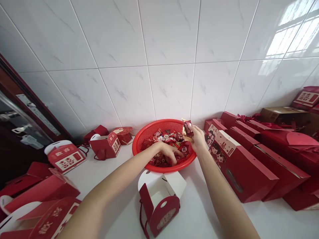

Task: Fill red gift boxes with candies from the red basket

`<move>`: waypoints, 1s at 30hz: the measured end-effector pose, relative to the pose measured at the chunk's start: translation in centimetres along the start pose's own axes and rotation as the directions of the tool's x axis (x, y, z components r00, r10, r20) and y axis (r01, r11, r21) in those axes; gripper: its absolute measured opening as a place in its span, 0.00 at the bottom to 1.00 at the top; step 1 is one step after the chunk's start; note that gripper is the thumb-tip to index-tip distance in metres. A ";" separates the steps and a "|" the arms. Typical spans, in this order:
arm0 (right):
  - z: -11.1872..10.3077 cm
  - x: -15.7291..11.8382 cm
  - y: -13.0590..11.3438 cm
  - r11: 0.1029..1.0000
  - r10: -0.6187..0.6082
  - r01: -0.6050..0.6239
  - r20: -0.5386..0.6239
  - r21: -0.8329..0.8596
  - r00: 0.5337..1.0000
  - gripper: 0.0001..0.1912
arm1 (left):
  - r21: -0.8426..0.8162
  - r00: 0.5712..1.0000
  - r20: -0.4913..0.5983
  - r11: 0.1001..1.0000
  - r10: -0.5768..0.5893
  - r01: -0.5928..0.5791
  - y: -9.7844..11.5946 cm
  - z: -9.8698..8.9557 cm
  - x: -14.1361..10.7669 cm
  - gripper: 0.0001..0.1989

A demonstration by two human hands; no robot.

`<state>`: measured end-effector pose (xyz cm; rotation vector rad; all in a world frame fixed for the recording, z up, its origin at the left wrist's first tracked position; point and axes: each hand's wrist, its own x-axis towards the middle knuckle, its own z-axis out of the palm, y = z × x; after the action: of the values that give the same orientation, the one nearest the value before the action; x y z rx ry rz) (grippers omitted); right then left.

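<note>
Red basket (150, 130), white tiles (171, 33) veined grey

1. It seems to be a room in a home, but I cannot be certain.
2. Marble-patterned wall tiles (171, 93) rise behind a white worktop (124, 217).
3. At left, keys (30, 141) hang at a dark door (10, 152).

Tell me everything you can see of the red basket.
The basket is round, red and plastic-looking, with perforated sides and a smooth rim. It sits upright on the table, near the wall, holding wrapped packets. The left hand reaches in among them; the right hand holds some by the right rim. An open box is in front.
</note>
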<state>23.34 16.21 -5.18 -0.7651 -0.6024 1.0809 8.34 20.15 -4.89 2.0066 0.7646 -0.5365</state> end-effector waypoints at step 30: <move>0.2 -0.1 -0.3 0.999 0.034 -0.033 0.034 -0.016 0.999 0.14 | -0.423 0.567 -0.775 0.896 -0.279 -0.138 -3.6 -3.4 -1.9 0.15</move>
<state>23.34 16.06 -4.83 -0.7739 -0.6302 1.1234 4.75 23.91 -4.11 1.7129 1.3930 0.6068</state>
